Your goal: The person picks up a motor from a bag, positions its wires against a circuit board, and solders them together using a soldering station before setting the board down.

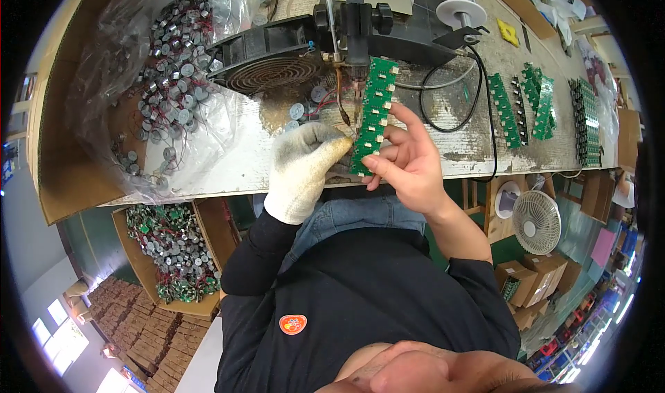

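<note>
My right hand [410, 161] is bare and grips the lower end of a long green circuit board panel [377, 112]. The panel stands nearly upright in the picture, with a row of small pale connectors on it. My left hand [305, 161], in a white work glove, is closed in a pinch, its fingertips at the panel's left edge. Whatever it pinches is too small to make out. Just above those fingertips, the thin metal feed tube [341, 102] of a soldering machine [357, 32] comes down beside the panel. Several small round motors [297, 111] with red wires lie behind the left hand.
A black fan [273, 57] stands left of the machine, and a solder wire spool [460, 12] to its right. Clear plastic [222, 126] with many motors lies at left. More green panels [504, 112] and a looping black cable [494, 143] are at right. A full carton [211, 254] sits below.
</note>
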A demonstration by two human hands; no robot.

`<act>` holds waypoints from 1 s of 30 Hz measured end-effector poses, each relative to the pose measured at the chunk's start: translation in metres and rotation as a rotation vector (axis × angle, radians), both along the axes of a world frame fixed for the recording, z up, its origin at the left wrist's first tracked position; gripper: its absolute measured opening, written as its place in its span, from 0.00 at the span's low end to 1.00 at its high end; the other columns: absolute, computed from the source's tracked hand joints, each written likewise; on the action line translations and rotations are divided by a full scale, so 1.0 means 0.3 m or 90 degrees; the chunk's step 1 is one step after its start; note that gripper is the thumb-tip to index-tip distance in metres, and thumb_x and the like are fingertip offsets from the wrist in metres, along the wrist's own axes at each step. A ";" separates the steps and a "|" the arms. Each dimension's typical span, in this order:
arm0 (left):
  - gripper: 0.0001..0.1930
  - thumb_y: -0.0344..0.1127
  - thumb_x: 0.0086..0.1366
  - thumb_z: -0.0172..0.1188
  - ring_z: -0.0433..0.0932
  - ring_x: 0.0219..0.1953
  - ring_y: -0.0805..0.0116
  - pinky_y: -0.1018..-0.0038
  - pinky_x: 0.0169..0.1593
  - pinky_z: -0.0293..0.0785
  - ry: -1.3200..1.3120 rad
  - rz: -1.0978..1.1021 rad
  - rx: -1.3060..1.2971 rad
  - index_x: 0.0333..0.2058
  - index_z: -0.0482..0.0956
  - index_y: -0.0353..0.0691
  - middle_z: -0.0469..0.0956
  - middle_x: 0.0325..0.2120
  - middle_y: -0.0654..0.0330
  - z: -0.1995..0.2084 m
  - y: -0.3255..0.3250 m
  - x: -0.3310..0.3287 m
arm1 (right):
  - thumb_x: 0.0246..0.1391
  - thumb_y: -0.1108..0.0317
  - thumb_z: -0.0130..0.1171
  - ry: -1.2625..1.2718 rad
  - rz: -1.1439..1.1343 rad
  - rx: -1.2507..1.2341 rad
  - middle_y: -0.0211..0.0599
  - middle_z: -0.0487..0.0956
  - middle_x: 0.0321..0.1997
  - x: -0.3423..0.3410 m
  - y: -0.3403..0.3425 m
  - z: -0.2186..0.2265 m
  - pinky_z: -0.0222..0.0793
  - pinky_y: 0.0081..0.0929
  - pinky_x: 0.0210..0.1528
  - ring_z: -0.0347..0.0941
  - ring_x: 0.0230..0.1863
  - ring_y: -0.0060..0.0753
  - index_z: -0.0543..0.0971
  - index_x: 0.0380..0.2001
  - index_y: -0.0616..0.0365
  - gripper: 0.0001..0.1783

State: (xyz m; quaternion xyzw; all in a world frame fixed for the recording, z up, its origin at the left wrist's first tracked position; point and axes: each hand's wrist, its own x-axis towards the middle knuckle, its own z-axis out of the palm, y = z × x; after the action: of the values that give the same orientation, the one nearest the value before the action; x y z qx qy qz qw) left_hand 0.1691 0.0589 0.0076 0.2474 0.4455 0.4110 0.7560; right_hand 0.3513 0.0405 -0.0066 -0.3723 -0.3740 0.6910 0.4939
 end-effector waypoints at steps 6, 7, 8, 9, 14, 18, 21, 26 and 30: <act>0.07 0.30 0.63 0.59 0.79 0.30 0.72 0.77 0.35 0.76 0.079 -0.005 0.072 0.35 0.76 0.30 0.80 0.29 0.57 -0.041 -0.014 -0.005 | 0.53 0.84 0.57 -0.011 0.009 -0.017 0.47 0.73 0.47 0.002 -0.014 -0.008 0.77 0.20 0.27 0.77 0.31 0.27 0.50 0.66 0.57 0.41; 0.07 0.30 0.62 0.59 0.78 0.30 0.74 0.78 0.35 0.75 0.077 0.001 0.067 0.34 0.77 0.30 0.79 0.29 0.58 -0.036 -0.014 0.000 | 0.53 0.84 0.57 -0.010 0.007 -0.016 0.47 0.73 0.46 0.002 -0.015 -0.006 0.77 0.20 0.27 0.77 0.31 0.27 0.50 0.66 0.57 0.41; 0.07 0.30 0.62 0.60 0.77 0.30 0.75 0.79 0.35 0.73 0.075 0.007 0.062 0.33 0.78 0.30 0.79 0.28 0.59 -0.033 -0.014 0.003 | 0.53 0.83 0.57 -0.010 0.006 -0.016 0.47 0.74 0.46 0.002 -0.015 -0.006 0.77 0.20 0.27 0.78 0.30 0.28 0.50 0.66 0.57 0.41; 0.07 0.30 0.62 0.60 0.77 0.30 0.75 0.79 0.35 0.73 0.075 0.007 0.063 0.33 0.78 0.30 0.79 0.28 0.59 -0.036 -0.014 0.004 | 0.53 0.83 0.57 -0.010 0.005 -0.016 0.47 0.74 0.46 0.002 -0.015 -0.007 0.77 0.20 0.27 0.78 0.30 0.28 0.50 0.66 0.57 0.41; 0.07 0.29 0.60 0.61 0.76 0.30 0.76 0.80 0.34 0.72 0.104 -0.006 0.081 0.32 0.77 0.30 0.79 0.27 0.60 -0.036 -0.009 0.002 | 0.53 0.83 0.57 -0.007 0.015 -0.018 0.47 0.74 0.46 0.005 -0.014 -0.002 0.77 0.20 0.27 0.78 0.30 0.28 0.50 0.66 0.57 0.41; 0.06 0.29 0.60 0.61 0.76 0.30 0.77 0.80 0.34 0.71 0.124 -0.001 0.102 0.31 0.77 0.30 0.79 0.27 0.60 -0.029 -0.004 0.008 | 0.53 0.83 0.57 -0.005 0.011 -0.013 0.47 0.74 0.47 0.004 -0.015 -0.006 0.77 0.20 0.27 0.78 0.30 0.28 0.50 0.66 0.57 0.41; 0.06 0.29 0.60 0.61 0.75 0.30 0.77 0.80 0.34 0.71 0.108 -0.002 0.083 0.31 0.77 0.31 0.78 0.26 0.60 -0.027 -0.002 0.007 | 0.53 0.83 0.58 -0.003 0.008 -0.012 0.47 0.73 0.47 0.002 -0.013 -0.005 0.77 0.20 0.26 0.78 0.30 0.28 0.50 0.66 0.57 0.41; 0.06 0.29 0.60 0.60 0.76 0.30 0.77 0.80 0.34 0.71 0.109 -0.008 0.069 0.32 0.77 0.31 0.78 0.27 0.61 -0.006 0.000 0.008 | 0.52 0.84 0.57 -0.004 0.014 -0.012 0.46 0.73 0.46 0.003 -0.006 0.012 0.76 0.19 0.26 0.78 0.30 0.27 0.51 0.66 0.56 0.41; 0.07 0.30 0.60 0.60 0.76 0.29 0.77 0.80 0.33 0.72 0.095 -0.003 0.060 0.32 0.77 0.31 0.79 0.27 0.60 -0.026 -0.008 0.008 | 0.52 0.84 0.57 -0.001 0.013 -0.012 0.46 0.74 0.45 0.003 -0.012 -0.001 0.76 0.19 0.26 0.77 0.29 0.27 0.51 0.65 0.57 0.40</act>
State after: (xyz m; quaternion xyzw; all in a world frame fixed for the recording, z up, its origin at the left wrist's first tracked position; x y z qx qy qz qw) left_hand 0.1715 0.0565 -0.0001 0.3138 0.4804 0.4102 0.7088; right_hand 0.3523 0.0369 -0.0070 -0.3737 -0.3717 0.6991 0.4831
